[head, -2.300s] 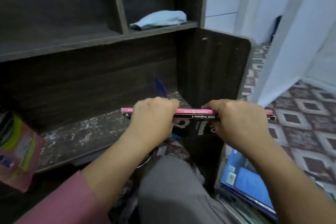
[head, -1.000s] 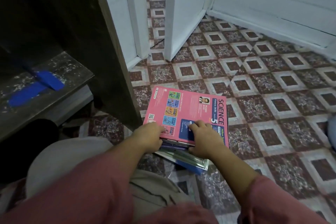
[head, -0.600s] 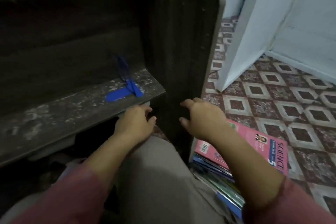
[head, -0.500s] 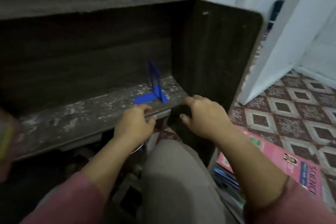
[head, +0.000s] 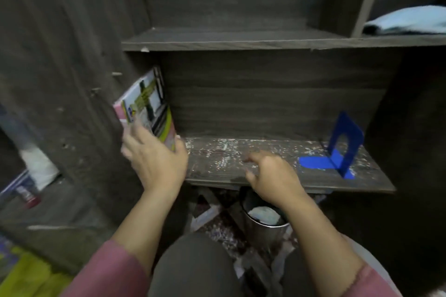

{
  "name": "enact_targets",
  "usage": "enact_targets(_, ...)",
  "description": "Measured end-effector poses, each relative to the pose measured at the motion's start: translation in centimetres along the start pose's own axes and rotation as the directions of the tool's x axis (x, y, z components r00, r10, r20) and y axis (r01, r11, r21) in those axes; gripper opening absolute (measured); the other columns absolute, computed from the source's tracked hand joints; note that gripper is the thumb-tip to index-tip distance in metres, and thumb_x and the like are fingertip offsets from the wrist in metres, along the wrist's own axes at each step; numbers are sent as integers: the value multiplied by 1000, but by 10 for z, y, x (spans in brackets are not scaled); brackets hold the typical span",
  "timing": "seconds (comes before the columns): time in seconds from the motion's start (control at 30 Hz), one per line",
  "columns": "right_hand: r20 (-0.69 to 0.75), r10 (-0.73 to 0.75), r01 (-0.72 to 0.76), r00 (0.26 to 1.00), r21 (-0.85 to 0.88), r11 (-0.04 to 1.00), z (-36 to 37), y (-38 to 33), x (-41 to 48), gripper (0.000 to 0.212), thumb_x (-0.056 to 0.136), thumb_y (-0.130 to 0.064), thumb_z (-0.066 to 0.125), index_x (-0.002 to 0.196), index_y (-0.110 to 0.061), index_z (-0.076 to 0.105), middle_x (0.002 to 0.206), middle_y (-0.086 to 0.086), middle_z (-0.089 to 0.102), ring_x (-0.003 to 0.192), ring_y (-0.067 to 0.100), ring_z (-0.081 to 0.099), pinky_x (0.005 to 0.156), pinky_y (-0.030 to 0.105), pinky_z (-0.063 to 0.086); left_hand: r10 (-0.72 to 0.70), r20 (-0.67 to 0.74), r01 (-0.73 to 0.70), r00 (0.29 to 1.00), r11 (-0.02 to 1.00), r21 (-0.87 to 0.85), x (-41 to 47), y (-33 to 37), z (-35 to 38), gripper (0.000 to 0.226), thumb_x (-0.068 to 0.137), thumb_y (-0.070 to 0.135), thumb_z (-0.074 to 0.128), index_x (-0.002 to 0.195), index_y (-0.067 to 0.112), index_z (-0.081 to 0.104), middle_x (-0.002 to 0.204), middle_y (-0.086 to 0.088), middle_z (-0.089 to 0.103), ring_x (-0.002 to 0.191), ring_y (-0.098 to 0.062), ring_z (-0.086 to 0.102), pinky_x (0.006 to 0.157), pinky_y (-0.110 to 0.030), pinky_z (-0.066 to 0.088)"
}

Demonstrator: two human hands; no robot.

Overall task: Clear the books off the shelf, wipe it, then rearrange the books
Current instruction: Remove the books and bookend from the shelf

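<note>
The left hand (head: 154, 159) reaches up and to the left, forearm stretched out of a pink sleeve (head: 113, 270), with the back of the hand towards the camera. Its fingers (head: 131, 134) lie spread on the cover of the books (head: 149, 103), and the thumb sits at their lower corner. Motion blur hides whether the grip has closed on them. The books stand tilted at the left end of the shelf (head: 241, 164), leaning on the left side panel.

The right hand (head: 272, 176) hovers over the front edge of the shelf near its middle, palm down, wrist bent. Its fingers are loosely curled and its grip is wide, holding nothing.

A blue bookend (head: 342, 149) stands at the right end of the shelf. A light blue cloth (head: 407, 21) lies in the upper right compartment. A metal bucket (head: 263, 226) stands below the shelf.
</note>
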State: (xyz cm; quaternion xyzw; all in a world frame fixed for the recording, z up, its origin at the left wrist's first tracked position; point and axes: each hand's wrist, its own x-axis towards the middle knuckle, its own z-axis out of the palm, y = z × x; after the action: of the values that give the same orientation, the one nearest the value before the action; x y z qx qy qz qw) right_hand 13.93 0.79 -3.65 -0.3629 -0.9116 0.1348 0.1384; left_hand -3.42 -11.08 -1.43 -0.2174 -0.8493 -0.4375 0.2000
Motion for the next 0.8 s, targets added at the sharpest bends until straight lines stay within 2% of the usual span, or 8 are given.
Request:
enact_targets(0.07, 59, 3, -3, 998, -1, 1000, 16, 2, -3, 29, 93, -33, 53, 121, -30, 62, 123, -3, 61, 111, 24, 58, 91, 33, 44, -75, -59, 70, 995, 995, -75, 9, -7, 0, 96, 78, 23, 70, 150, -4, 13, 144, -26, 27, 127, -44, 31, 111, -44, 21)
enact_targets(0.13, 97, 12, -12, 995, -10, 1000, 25, 6, -4, 28, 92, -33, 54, 119, -30, 62, 121, -4, 63, 109, 23, 59, 89, 32, 45, -89, -57, 80, 994, 986, -143, 12, -9, 8, 98, 79, 19, 69, 149, -7, 6, 144, -25, 24, 129, -42, 30, 113, -42, 20)
enact_targets(0.23, 107, 15, -17, 994, 17, 1000, 28, 10, -3, 27, 92, -33, 55, 118, -30, 62, 121, -6, 63, 107, 20, 60, 85, 29, 45, -132, -100, 120, 986, 986, -112, 17, -9, 22, 89, 77, 18, 70, 145, -7, 20, 139, -25, 29, 123, -42, 33, 110, -39, 23)
enact_targets(0.33, 108, 25, -30, 994, 41, 999, 30, 14, -4, 27, 91, -34, 57, 117, -32, 62, 123, -6, 63, 111, 20, 59, 90, 29, 46, -170, -114, 161, 979, 983, -90, 24, -12, 32, 62, 76, 15, 70, 129, -1, 42, 128, -23, 39, 117, -42, 39, 103, -37, 26)
enact_targets(0.43, 132, 41, -49, 990, 57, 997, 29, 18, -7, 26, 91, -36, 57, 116, -34, 62, 122, -5, 64, 112, 21, 59, 92, 32, 48, -216, 66, 222, 974, 969, -108, 26, -24, 48, 39, 83, 14, 67, 119, 6, 52, 118, -21, 53, 110, -38, 49, 94, -36, 35)
enact_targets(0.57, 101, 43, -49, 994, 61, 997, 13, 24, -12, 25, 92, -33, 56, 117, -35, 61, 119, -8, 63, 104, 18, 60, 85, 29, 46, -269, 312, 299, 911, 953, -50, 15, -34, 63, 30, 91, 20, 61, 121, 20, 66, 106, -16, 69, 100, -38, 62, 87, -37, 48)
enact_targets(0.7, -44, -15, 15, 999, 10, 1000, -18, 32, -23, 27, 90, -28, 59, 117, -28, 63, 118, -7, 60, 106, 19, 58, 88, 32, 46, -93, 294, 93, 951, 996, 12, -15, -18, 66, 52, 86, 1, 55, 129, 29, 63, 110, -15, 69, 100, -37, 63, 92, -40, 48)
enact_targets(0.8, -303, -99, 93, 948, -35, 995, -44, 40, -38, 45, 78, -17, 72, 122, -20, 63, 122, 0, 60, 104, 26, 61, 83, 38, 52, 93, 325, -113, 941, 993, 42, -43, 5, 67, 59, 80, -6, 57, 129, 26, 63, 107, -14, 70, 94, -36, 65, 89, -41, 47)
